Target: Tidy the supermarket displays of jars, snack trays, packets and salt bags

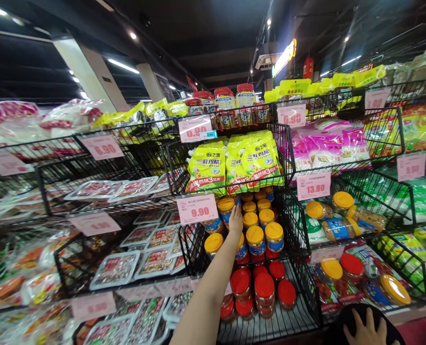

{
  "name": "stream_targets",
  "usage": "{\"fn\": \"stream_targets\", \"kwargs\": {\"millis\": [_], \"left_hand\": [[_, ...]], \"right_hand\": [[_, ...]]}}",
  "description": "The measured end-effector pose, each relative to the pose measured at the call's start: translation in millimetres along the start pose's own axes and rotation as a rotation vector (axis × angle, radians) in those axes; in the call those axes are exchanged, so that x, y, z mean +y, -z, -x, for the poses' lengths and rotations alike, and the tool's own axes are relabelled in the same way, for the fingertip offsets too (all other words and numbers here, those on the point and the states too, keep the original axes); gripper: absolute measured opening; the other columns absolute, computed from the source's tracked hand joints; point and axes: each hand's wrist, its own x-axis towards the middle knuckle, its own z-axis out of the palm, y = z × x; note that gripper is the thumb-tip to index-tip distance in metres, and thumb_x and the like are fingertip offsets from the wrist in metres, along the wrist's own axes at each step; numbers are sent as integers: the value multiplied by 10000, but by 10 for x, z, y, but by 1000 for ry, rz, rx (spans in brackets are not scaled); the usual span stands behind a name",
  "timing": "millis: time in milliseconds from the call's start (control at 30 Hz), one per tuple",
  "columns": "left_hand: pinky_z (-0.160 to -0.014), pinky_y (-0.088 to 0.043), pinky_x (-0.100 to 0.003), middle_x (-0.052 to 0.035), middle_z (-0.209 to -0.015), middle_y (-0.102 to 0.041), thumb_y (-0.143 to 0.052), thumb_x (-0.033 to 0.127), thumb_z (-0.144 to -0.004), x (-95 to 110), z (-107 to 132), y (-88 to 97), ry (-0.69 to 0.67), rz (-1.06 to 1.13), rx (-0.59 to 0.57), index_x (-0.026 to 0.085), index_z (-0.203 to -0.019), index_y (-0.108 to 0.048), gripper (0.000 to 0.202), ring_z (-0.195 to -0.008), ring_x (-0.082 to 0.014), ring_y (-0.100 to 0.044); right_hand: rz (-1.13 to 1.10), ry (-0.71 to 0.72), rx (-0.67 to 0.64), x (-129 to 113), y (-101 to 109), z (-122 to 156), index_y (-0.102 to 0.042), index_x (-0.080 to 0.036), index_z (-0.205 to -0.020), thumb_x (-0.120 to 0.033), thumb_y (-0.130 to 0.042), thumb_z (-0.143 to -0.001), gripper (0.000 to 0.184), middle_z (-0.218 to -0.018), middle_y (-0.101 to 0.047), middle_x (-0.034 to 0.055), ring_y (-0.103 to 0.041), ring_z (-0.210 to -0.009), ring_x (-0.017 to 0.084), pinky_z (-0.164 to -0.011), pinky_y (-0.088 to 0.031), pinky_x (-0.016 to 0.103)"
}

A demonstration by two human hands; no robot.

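Many yellow-lidded jars (255, 237) fill wire basket (193, 251); left hand (235, 220) among them.

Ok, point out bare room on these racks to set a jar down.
Bare wire floor in front and right of the red-lid jars. Crowded: the yellow-lid jars round the left hand, the yellow bags above, the trays left.
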Motion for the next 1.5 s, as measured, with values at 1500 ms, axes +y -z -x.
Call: {"fn": "stream_targets", "kwargs": {"millis": [1500], "left_hand": [[-1177,-347,-313,-36,-1669,-186,-476,171,-844,729,3552,-775,6,219,-780,250,-1421,-470,582,-1415,-201,-422]], "right_hand": [[-672,262,849,-312,2134,-2081,-471,-130,-1370,-631,-661,-756,815,-1334,-490,220,-474,-1232,424,-975,-447,545]]}}
